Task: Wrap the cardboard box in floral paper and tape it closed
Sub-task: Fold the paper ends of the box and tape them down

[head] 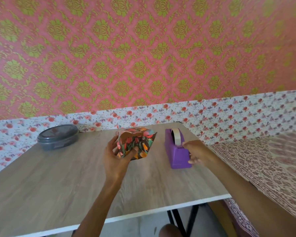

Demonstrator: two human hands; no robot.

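no text, label, brand, number or sign can be read. the purple dispenser [177, 156], at 3 o'clock from the box [138, 142], shows plain sides. the paper [144, 134] on the box bears only flowers. the lid of the grey tin [58, 135], at 9 o'clock from the box, is too blurred to tell.

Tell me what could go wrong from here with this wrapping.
1. Only the left hand holds the wrapped box. The paper at its far end flares open, so the folds may loosen under a one-hand grip.
2. The right hand is at the tape dispenser. A one-handed pull might drag the dispenser across the table.
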